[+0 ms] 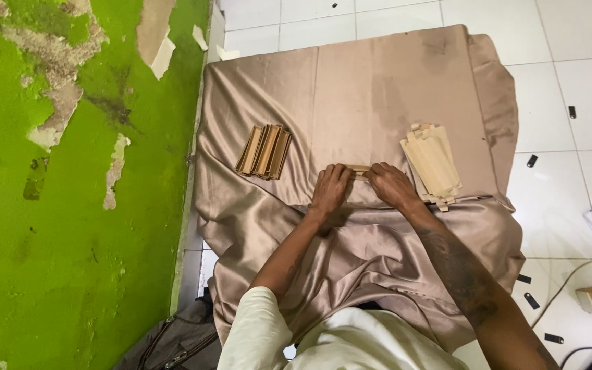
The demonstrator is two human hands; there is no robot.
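Near the middle of the frame the person's two hands meet over a small flat tan piece (359,169), folded card or thin wood by the look of it, which lies on a shiny beige satin cloth (351,89) spread across a white tiled floor (570,55). The left hand (330,190) rests palm down with its fingers curled over the piece's left end, and the right hand (392,185) does the same at the right end, so both are closed on it and pressing it against the cloth; only a short strip of the piece shows between the knuckles. To the upper left of the hands, apart from them, sits a row of brown folded pieces (264,151) standing on edge and leaning together. Just beside the right hand, toward the right of the frame, lies a stack of pale flat pieces (432,163), laid slantwise on the cloth. The left third of the frame is filled by a green wall with peeling paint (56,205). Small black bits (532,161) are scattered on the tiles at the right, and a cable (564,284) runs along the floor at lower right.
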